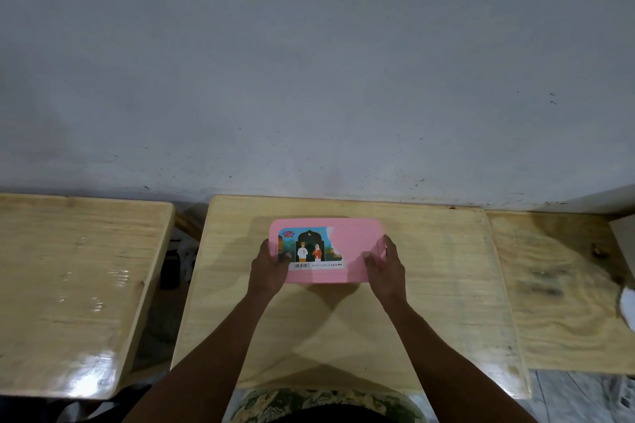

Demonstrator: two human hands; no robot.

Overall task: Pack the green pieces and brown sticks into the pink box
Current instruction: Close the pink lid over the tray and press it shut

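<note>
The pink box (350, 244) lies flat on the middle wooden table (429, 285), its lid on and a picture label across the left part of the lid. My left hand (269, 268) grips its left end, thumb on top of the lid. My right hand (386, 268) grips its right end in the same way. No green pieces or brown sticks are in view; the closed lid hides the inside of the box.
A second wooden table (68, 285) stands to the left across a dark gap. A rougher wooden board (556, 285) adjoins on the right, with a white object (628, 306) at the frame's right edge. A grey wall (309, 79) rises right behind the tables.
</note>
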